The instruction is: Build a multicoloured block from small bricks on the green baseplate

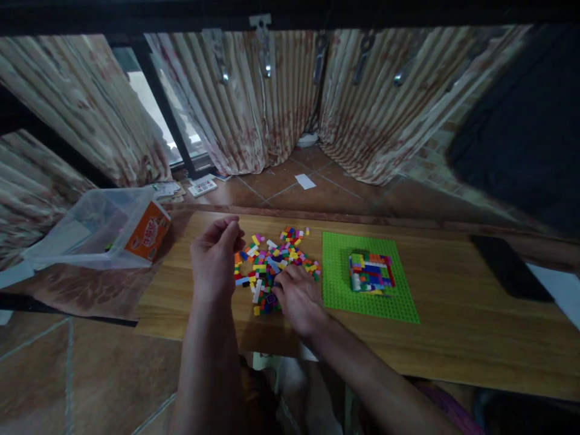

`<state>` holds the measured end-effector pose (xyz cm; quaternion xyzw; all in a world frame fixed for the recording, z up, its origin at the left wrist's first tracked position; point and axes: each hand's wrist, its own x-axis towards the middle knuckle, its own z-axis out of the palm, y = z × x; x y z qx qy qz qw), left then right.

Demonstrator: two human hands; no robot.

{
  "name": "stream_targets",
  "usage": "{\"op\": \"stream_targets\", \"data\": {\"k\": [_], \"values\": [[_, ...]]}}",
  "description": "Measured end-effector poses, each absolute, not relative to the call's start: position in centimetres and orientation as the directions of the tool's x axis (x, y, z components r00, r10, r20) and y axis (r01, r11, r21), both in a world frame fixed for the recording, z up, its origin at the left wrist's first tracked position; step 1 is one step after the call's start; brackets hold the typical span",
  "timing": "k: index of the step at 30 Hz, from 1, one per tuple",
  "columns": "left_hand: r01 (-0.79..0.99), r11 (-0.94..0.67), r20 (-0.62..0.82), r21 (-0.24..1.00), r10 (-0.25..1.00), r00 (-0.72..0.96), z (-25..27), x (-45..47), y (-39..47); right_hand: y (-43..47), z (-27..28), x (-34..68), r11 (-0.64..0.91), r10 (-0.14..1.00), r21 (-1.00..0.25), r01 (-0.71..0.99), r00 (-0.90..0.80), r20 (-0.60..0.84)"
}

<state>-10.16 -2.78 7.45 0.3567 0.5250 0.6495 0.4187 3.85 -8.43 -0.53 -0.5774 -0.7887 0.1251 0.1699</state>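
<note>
Loose toy bricks [260, 266] in many colours lie heaped on the wooden table [453, 338]. My left hand [215, 257] hovers over the left side of the heap, its fingers curled together; whatever they hold, if anything, is hidden. My right hand [301, 296] reaches into the heap from the right, fingers bent and closed down among the bricks, so I cannot make out what is between them. Right of the heap lies a green studded baseplate [335, 272]. A low rectangular block of multicoloured bricks [372, 272] stands on it, near its middle.
At the left, a clear plastic bin [104, 257] with an orange label [148, 229] sits beyond the table's end. A black flat device [510, 269] and white paper [555, 293] lie at the right end. Striped curtains [254, 109] hang behind.
</note>
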Motion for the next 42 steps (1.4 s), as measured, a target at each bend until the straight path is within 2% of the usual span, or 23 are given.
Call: {"op": "stream_targets", "data": {"k": [9,17,23,30,34,42], "values": [[-0.157,-0.062,-0.003,0.986,0.923,-0.384,7.5,-9.7,-2.6,-8.6,0.4,4.4,0.249,0.968,-0.301,0.921,-0.232,0.092],[-0.151,-0.05,-0.012,0.987,0.924,-0.383,7.5,-9.6,-2.6,-8.7,0.5,4.9,0.292,0.956,-0.315,0.903,-0.282,0.077],[-0.163,-0.073,0.007,0.984,0.928,-0.373,7.3,-9.8,-2.6,-8.5,0.0,5.2,0.28,0.96,-0.367,0.887,-0.266,0.091],[-0.186,-0.086,0.009,0.979,0.926,-0.377,7.1,-10.2,-2.6,-8.8,-0.3,6.8,0.282,0.959,-0.512,0.811,-0.232,0.16],[-0.186,-0.093,0.017,0.978,0.928,-0.371,7.1,-10.3,-2.7,-8.6,0.1,7.0,0.29,0.956,-0.549,0.784,-0.214,0.199],[-0.162,-0.099,0.034,0.982,0.93,-0.365,7.1,-10.6,-2.9,-9.1,0.9,8.7,0.404,0.909,-0.596,0.694,-0.374,0.181]]}}
